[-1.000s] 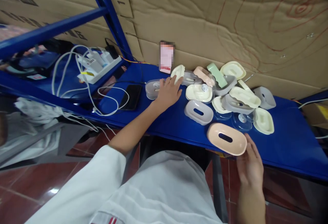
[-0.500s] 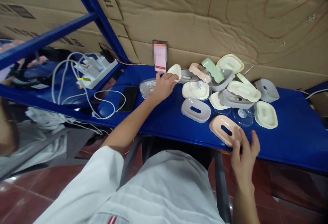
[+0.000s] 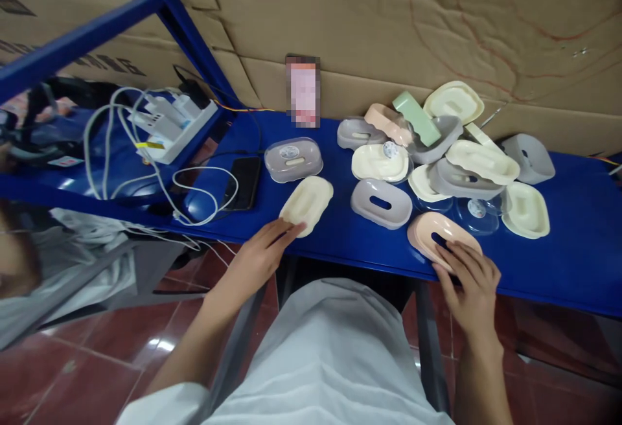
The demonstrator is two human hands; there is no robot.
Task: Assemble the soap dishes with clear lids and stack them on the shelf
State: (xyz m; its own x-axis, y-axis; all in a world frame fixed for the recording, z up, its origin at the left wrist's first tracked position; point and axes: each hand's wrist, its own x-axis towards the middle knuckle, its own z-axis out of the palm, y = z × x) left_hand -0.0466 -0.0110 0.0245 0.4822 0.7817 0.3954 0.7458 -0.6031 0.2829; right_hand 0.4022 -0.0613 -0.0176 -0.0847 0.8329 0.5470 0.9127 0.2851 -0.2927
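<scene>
My left hand [image 3: 267, 248] grips the near end of a cream soap dish [image 3: 311, 201], its fingers over the rim and the thumb mostly hidden. Just behind that dish sits a grey soap dish [image 3: 295, 164] under a clear cover with a round label. My right hand [image 3: 469, 279] is around a peach soap dish [image 3: 430, 230] at the table's front edge, fingers on its top beside the slot and thumb at the near side. A slotted grey soap dish [image 3: 399, 211] lies between the hands.
Several grey, cream, peach and green dish parts pile up at the back right, including a green one [image 3: 415, 117]. A phone [image 3: 304, 91] leans against the cardboard [image 3: 350, 36]. To the left are a dark phone [image 3: 244, 182], white cables and a power strip [image 3: 179, 133].
My left hand has brought the cream soap dish from the back toward the front edge. My right hand has moved further over the peach soap dish. The view has shifted slightly.
</scene>
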